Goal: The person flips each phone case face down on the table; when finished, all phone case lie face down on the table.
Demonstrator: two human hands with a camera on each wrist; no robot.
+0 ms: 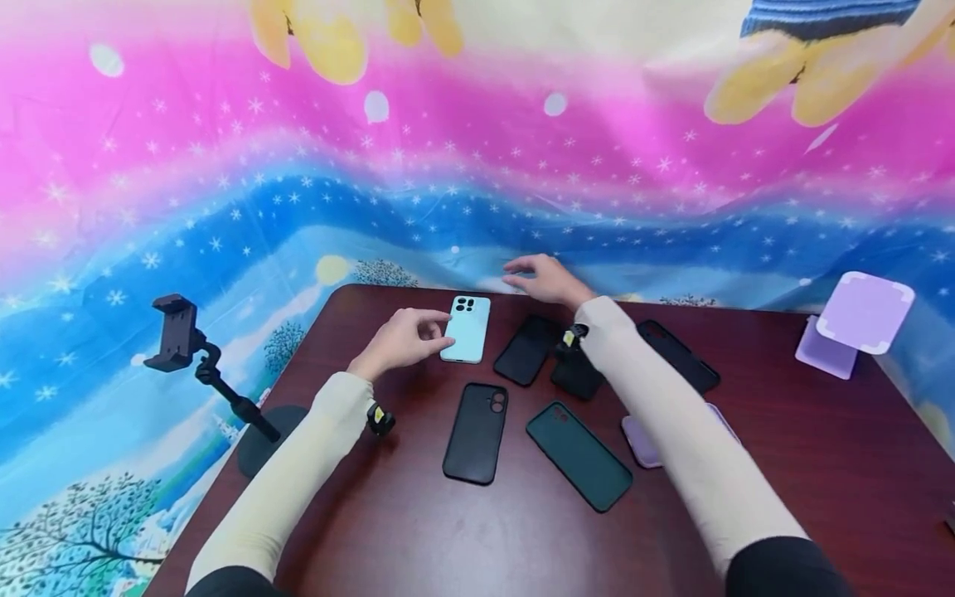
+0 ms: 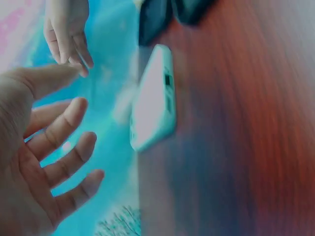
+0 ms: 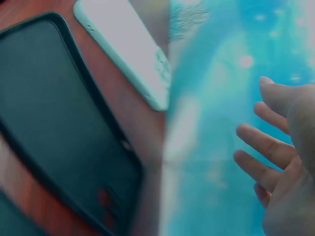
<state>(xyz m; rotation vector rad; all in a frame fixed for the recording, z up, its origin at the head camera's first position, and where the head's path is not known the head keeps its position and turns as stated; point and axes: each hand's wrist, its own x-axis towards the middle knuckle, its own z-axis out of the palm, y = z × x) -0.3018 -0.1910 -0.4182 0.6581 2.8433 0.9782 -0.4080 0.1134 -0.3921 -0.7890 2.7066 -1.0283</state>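
Note:
A mint-green phone or phone case (image 1: 467, 332), camera cutouts at its top left, lies back-up near the far table edge. My left hand (image 1: 403, 338) is at its left side, thumb and fingers spread around empty space. In the left wrist view the fingers (image 2: 64, 123) are apart, with the mint piece (image 2: 152, 103) beyond them. My right hand (image 1: 550, 280) hovers over the far edge, above a black phone case (image 1: 525, 352), fingers loosely bent and holding nothing. In the right wrist view the same hand (image 3: 285, 142) is apart from the dark case (image 3: 54, 108) and the mint piece.
Nearer me lie a black case (image 1: 475, 435) and a dark green case (image 1: 579, 456). Black cases (image 1: 681, 356) and purple ones (image 1: 642, 439) lie around and under my right forearm. A black phone holder (image 1: 216, 373) stands left, a purple stand (image 1: 858, 319) right. A printed cloth hangs behind.

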